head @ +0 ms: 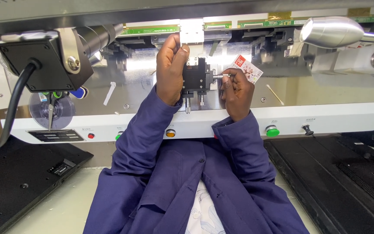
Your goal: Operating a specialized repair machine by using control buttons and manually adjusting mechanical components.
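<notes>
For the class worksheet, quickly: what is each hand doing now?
Left hand: closed around the black block.
Right hand: pinching a small knob, holding a card.

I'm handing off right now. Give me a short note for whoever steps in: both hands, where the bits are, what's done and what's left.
Left hand: wrapped on the left side of the small black adjustment block on the machine's metal plate, thumb near its top.
Right hand: fingertips pinching the silver knob sticking out of the block's right side; a small red and white card is held in the same hand.
Done: both hands are in place on the block.
Left: cannot tell how far the knob has been turned; check the setting before letting go.
</notes>
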